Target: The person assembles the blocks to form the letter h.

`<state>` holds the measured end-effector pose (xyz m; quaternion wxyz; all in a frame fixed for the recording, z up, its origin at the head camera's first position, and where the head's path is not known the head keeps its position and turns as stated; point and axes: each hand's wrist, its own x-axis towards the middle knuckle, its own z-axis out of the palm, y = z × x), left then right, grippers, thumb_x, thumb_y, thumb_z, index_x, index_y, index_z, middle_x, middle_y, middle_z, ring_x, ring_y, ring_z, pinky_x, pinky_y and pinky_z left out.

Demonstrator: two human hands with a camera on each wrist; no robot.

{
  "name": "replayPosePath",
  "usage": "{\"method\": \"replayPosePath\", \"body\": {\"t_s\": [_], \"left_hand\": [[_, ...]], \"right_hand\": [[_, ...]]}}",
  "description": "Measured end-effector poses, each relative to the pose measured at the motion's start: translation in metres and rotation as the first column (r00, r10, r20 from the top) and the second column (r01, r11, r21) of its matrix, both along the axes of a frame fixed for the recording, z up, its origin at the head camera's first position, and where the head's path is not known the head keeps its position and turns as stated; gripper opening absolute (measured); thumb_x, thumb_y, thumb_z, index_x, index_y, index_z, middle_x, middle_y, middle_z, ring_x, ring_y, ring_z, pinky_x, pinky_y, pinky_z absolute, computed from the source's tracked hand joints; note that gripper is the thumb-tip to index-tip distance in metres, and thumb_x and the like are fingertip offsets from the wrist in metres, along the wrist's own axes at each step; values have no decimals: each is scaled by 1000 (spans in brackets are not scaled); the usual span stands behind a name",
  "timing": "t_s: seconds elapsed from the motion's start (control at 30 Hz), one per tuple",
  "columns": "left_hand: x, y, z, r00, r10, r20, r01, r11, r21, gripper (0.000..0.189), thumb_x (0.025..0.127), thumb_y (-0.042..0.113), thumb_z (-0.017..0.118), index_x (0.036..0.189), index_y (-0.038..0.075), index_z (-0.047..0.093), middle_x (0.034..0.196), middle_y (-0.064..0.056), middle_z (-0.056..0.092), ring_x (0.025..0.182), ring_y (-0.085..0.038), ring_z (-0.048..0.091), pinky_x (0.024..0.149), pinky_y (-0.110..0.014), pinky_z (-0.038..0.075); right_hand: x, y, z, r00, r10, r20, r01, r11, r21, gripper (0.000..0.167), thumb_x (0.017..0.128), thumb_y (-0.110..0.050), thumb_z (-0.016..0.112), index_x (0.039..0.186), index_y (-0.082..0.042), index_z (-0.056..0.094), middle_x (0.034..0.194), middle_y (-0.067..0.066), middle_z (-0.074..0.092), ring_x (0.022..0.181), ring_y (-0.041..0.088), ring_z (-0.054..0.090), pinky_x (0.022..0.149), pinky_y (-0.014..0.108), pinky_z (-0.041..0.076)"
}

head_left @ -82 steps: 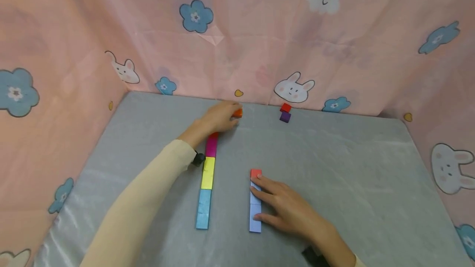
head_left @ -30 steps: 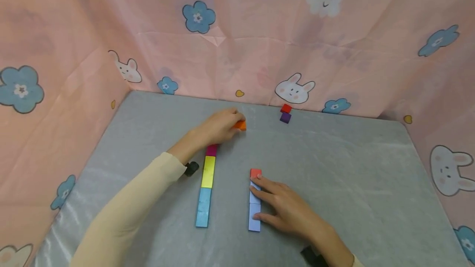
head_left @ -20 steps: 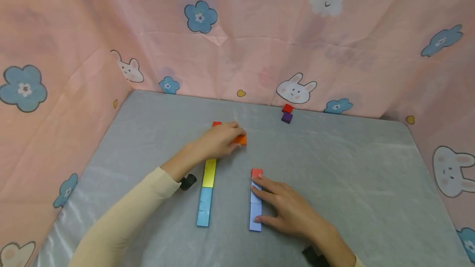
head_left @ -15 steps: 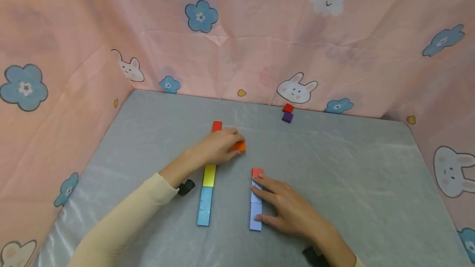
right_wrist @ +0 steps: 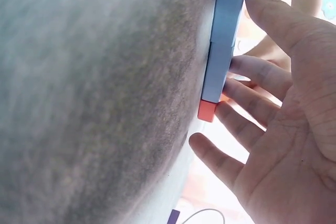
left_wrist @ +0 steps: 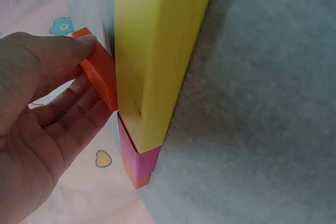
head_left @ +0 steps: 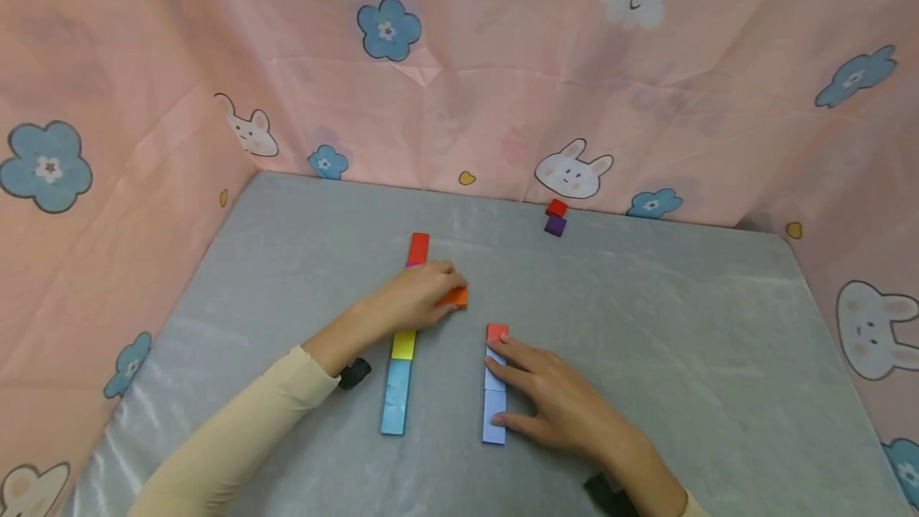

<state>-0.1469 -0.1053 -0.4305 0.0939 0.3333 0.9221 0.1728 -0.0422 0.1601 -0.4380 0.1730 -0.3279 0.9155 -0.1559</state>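
Left hand: the left hand (head_left: 412,301) pinches the small orange block (head_left: 455,297) between thumb and fingers; the left wrist view shows the thumb on its top face and the fingers (left_wrist: 68,114) under it.
Orange block: it sits at the hand's right edge, just right of the long multicoloured row and up and to the left of the short row's red end; in the left wrist view the orange block (left_wrist: 100,74) is right against the side of the yellow block (left_wrist: 152,61).
Long row: a line running near to far, with a light blue block (head_left: 396,397) nearest, then the yellow block (head_left: 404,345), a magenta block (left_wrist: 137,163) mostly under the hand, and a red block (head_left: 419,246) at the far end.
Right hand: the right hand (head_left: 560,409) lies flat with straight, spread fingers, gripping nothing; fingertips touch the right side of the short row.
Short row: two pale lavender-blue blocks (head_left: 494,401) end to end, capped at the far end by a small red cube (head_left: 497,331); the right wrist view shows fingers (right_wrist: 257,72) along its edge.
Far edge: a red cube (head_left: 556,207) and a purple cube (head_left: 554,225) touch each other by the backdrop, well apart from both hands.
Surface: grey table cover (head_left: 682,325).
Backdrop: pink cartoon-print cloth (head_left: 502,78) with bunnies and blue flowers on three sides.
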Motion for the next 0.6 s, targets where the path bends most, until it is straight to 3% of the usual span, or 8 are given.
{"method": "replayPosePath", "body": {"t_s": [0.6], "left_hand": [[7, 0, -2, 1000, -5, -16, 5, 1000, -18, 32, 98, 17, 77, 129, 8, 74, 115, -8, 71, 102, -21, 66, 94, -33, 62]], "right_hand": [[1, 1, -1, 1000, 18, -23, -18, 1000, -9, 75, 95, -56, 74, 155, -16, 55, 171, 7, 41, 153, 30, 49, 119, 56, 48]]}}
